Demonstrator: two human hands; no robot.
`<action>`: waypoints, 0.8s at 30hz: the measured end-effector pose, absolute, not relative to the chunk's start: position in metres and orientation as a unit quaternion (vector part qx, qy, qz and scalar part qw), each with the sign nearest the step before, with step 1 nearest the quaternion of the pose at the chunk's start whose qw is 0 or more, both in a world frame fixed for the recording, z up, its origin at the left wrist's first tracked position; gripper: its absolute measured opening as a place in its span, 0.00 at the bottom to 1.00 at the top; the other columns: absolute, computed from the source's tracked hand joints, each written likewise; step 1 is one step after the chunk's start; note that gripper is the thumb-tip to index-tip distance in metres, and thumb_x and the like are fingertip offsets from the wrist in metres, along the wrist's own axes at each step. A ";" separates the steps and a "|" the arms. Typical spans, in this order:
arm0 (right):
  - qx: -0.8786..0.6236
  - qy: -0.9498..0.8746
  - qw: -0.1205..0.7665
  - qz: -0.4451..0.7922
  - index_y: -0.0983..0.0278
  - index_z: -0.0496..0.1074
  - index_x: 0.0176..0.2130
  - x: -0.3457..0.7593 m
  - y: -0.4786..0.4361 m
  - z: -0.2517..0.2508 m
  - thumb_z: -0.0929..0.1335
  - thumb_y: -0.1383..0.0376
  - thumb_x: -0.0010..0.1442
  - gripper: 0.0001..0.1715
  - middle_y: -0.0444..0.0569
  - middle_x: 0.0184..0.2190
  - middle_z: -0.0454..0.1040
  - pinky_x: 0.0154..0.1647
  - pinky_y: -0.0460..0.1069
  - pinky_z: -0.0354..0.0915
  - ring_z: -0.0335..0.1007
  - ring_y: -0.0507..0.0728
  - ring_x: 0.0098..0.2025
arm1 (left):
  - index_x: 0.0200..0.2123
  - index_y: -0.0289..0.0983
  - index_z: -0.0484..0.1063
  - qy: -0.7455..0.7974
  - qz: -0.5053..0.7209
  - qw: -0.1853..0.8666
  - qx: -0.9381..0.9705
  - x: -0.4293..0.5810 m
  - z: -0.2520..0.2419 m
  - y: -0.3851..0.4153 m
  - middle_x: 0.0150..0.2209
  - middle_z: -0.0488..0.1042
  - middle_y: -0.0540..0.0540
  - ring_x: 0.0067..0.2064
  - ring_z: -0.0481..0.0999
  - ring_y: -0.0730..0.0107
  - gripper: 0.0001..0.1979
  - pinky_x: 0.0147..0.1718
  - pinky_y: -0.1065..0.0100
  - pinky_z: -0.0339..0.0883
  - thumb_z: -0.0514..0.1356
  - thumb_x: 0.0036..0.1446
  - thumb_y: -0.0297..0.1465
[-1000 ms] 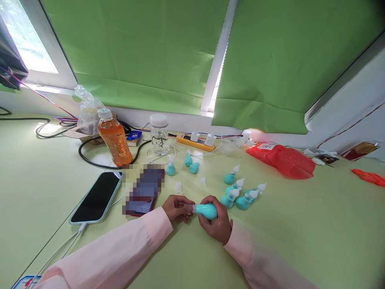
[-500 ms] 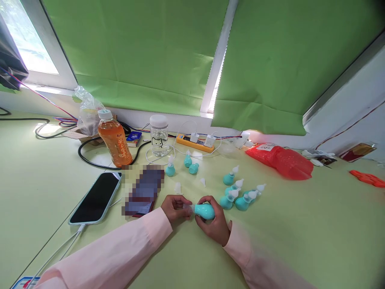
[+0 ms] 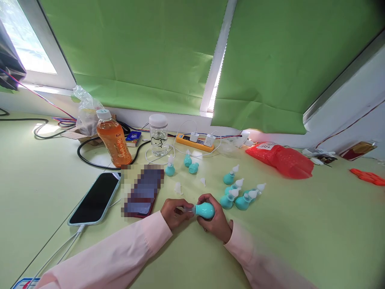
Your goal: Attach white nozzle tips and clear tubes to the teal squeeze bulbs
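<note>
Low over the pale green table (image 3: 300,241), my right hand (image 3: 215,220) is wrapped round a teal rubber bulb (image 3: 205,210). My left hand (image 3: 172,212) pinches the clear nozzle tip (image 3: 189,209) at the bulb's left end. Both sleeves are pale pink. Just right of my hands lie several finished teal bulbs with white tips (image 3: 240,192). Further back stand three more teal bulbs (image 3: 188,162). Two loose white tips (image 3: 178,187) lie between them and my hands.
A black phone on a cable (image 3: 94,198) and a second, blurred phone (image 3: 141,192) lie at left. Behind are an orange drink bottle (image 3: 113,138), a glass jar (image 3: 158,134), a yellow power strip (image 3: 195,141), black cables (image 3: 90,156) and a red bag (image 3: 282,159).
My hands have stayed in the same spot; the fingers have shifted slightly on the bulb and its tip. The view has drifted a little.
</note>
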State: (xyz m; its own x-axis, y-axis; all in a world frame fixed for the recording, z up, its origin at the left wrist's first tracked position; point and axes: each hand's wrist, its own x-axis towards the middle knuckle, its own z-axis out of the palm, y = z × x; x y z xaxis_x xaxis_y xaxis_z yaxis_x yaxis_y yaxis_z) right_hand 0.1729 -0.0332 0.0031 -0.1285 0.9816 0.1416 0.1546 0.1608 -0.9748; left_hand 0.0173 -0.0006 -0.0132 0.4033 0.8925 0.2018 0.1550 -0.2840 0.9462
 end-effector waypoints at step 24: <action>-0.494 -0.544 0.495 0.463 0.63 0.59 0.30 0.169 -0.038 0.015 0.66 0.70 0.40 0.14 0.38 0.20 0.60 0.16 0.43 0.57 0.57 0.46 0.16 | 0.41 0.34 0.63 0.337 0.468 0.285 0.766 0.011 0.008 -0.006 0.36 0.69 0.43 0.36 0.69 0.69 0.14 0.32 0.69 0.67 0.52 0.50 0.32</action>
State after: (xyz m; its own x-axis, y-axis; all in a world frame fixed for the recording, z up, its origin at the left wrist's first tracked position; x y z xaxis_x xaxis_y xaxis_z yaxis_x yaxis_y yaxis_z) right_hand 0.1693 -0.0385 0.0151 -0.0224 0.9965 0.0807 0.0797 0.0822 -0.9934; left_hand 0.0113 -0.0060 0.0081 0.3349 0.7828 0.5245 0.2498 -0.6104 0.7516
